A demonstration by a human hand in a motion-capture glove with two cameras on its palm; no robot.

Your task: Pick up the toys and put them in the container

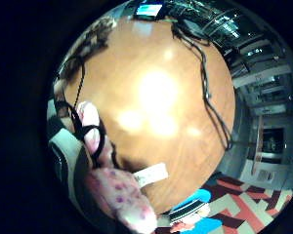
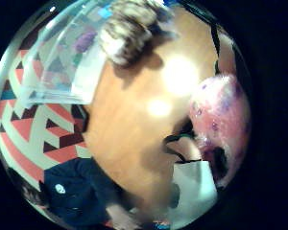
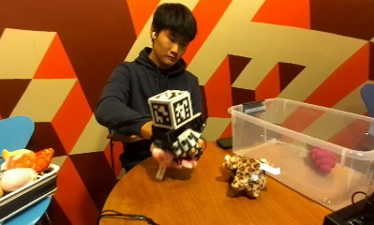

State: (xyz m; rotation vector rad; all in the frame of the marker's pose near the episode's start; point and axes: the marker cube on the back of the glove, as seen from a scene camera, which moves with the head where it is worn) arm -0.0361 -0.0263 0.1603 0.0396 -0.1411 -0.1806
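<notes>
Above the round wooden table point(image 3: 192, 201), the gloved right hand point(image 3: 177, 140) holds a pink spotted plush toy point(image 3: 174, 161), its fingers curled round the soft body so that the toy and its white tag hang just below the glove, lifted off the tabletop. A leopard plush point(image 3: 246, 174) stands on the table between the hand and the clear plastic container point(image 3: 286, 140), close beside the bin's near wall. Inside the container a purple bumpy toy point(image 3: 324, 159) already lies on the floor, so by the look of it one toy is stowed, one is in hand and yet to be carried across, and the leopard is untouched.

From the thumb side of the palm the pink toy point(image 2: 221, 120) fills the space right by the palm, with the leopard point(image 2: 127, 31) and the container's wall point(image 2: 62, 62) beyond it; this shows the route from hand to bin, which the outside view gives only from the side. On the little finger side the pink toy point(image 1: 119, 197) sits at the edge and a black cable point(image 1: 207, 87) trails over the wood, barely visible from outside. Only the outside view shows a tray of other soft toys point(image 3: 18, 171) on a blue chair, well apart from the table
</notes>
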